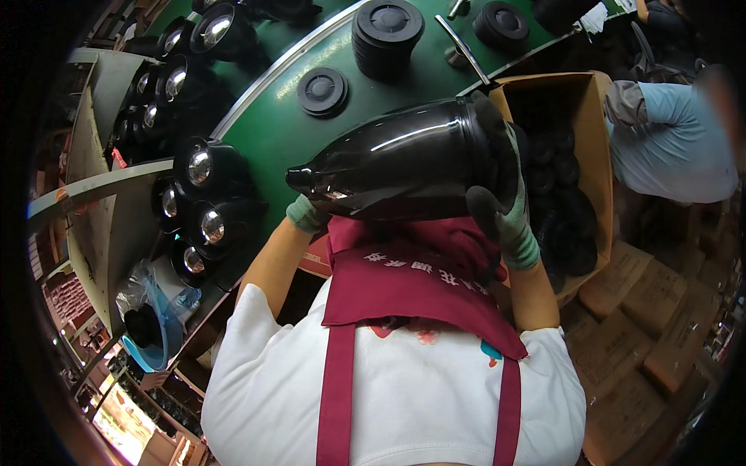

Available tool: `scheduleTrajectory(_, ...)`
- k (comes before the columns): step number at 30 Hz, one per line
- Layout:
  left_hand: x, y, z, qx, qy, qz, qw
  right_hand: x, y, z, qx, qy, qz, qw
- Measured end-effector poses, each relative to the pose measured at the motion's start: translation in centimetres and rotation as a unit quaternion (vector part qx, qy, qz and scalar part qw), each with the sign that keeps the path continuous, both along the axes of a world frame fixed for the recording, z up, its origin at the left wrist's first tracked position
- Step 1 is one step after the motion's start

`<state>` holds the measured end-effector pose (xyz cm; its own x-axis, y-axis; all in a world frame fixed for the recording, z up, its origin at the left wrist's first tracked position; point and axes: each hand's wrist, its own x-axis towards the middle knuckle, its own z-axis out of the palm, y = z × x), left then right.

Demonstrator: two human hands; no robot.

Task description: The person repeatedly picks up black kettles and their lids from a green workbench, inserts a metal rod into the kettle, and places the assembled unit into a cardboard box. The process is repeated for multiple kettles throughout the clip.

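A glossy black bullet-shaped housing (396, 159) lies sideways in front of my apron, its narrow nozzle tip to the left and its wide end to the right. My left hand (308, 214), in a green glove, holds it from below near the tip; its fingers are hidden behind the housing. Around the wide end closes my right hand (509, 221), in a green glove with a dark palm, the thumb on the near side and the fingers on the far side. Whether a lid sits in that end, I cannot tell. Beyond the housing, a round black lid (322, 92) rests on the green table.
A stack of black lids (387, 39) stands on the green table (280, 116). Several black housings (203, 167) with shiny round ends crowd the left. An open cardboard box (594, 155) of black parts is at my right, with another person (668, 140) beyond. A blue basin (167, 330) sits lower left.
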<state>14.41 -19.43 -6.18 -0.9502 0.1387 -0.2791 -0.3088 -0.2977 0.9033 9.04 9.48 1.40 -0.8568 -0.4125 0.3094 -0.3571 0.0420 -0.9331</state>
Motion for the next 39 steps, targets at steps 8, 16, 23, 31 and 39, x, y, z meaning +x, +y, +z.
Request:
scheduleTrajectory(8, -1.3, 0.8, 3.1, -0.122, 0.065, 0.011, 0.990, 1.0, 1.7, -1.0, 0.072, 0.050, -0.033, 0.996)
scheduleTrajectory(16, -2.5, 0.5, 3.5, -0.097, 0.107, -0.018, 0.989, 0.4, 6.5, -8.6, -0.069, -0.228, 0.028, 0.971)
scheduleTrajectory(23, -2.6, 1.4, 7.1, -0.125, 0.098, -0.022, 0.987, 0.5, 7.2, -0.1, -0.092, -0.539, -0.096, 0.832)
scheduleTrajectory(31, -3.8, 2.3, 8.3, -0.393, 0.344, -0.036, 0.852, 0.9, 4.1, -4.4, 0.143, 0.030, -0.112, 0.983)
scheduleTrajectory(39, -1.9, 1.4, 1.0, -0.129, 0.099, -0.015, 0.987, 1.0, 3.3, -4.1, -0.165, -0.291, -0.024, 0.942)
